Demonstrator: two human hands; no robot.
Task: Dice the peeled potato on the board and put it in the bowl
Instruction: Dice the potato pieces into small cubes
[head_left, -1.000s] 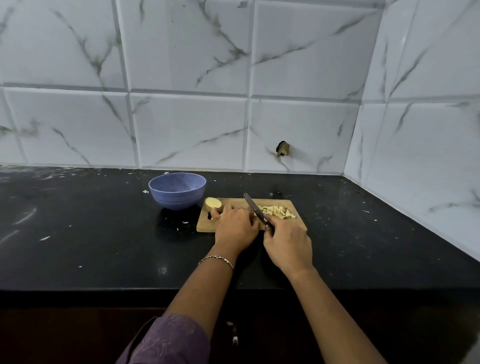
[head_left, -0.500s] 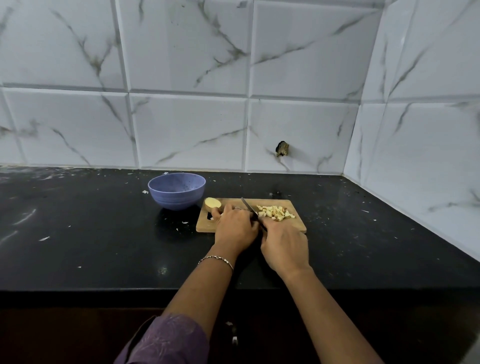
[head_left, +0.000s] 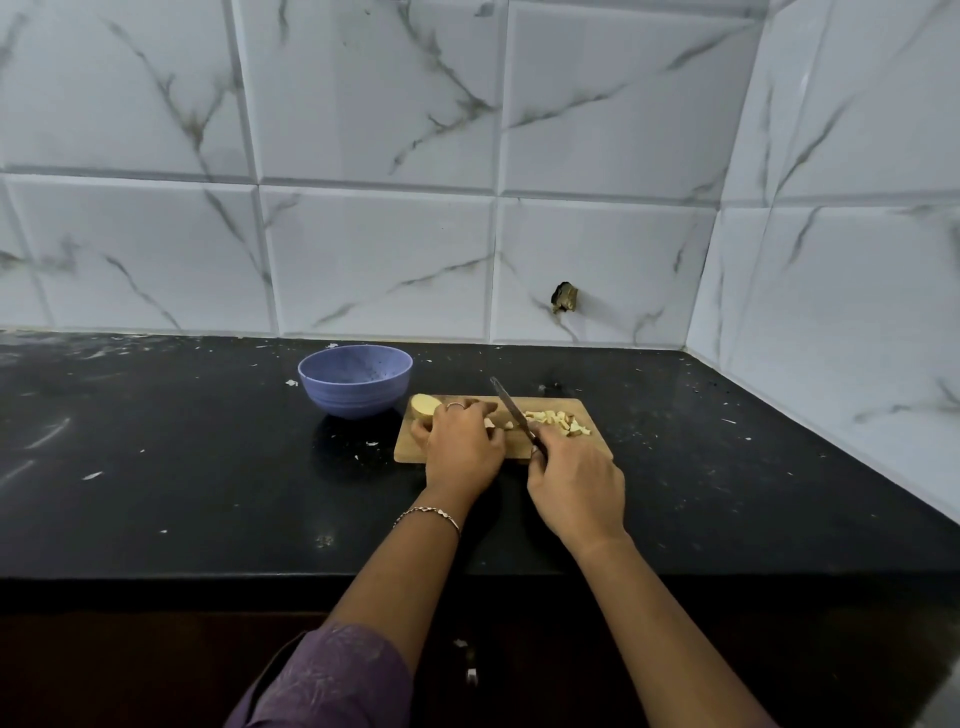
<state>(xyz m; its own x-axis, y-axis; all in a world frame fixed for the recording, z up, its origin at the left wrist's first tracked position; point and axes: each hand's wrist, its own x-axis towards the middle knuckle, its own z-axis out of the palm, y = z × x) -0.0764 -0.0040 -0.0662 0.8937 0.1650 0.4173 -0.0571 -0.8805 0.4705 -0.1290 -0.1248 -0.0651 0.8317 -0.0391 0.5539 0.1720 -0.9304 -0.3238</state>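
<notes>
The left hand curls over the potato, pinning it to the board for cutting, while the right hand beside it grips the knife, tip raised; the bowl waits just beyond the left.

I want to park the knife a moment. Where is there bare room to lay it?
Bare counter lies right of the board, out to the corner wall, and more left of the bowl. The board is crowded: left hand on the potato, diced pieces, right hand with knife.

Purple sleeve, thin wrist bracelet (perhaps beaded), finger ring.
</notes>
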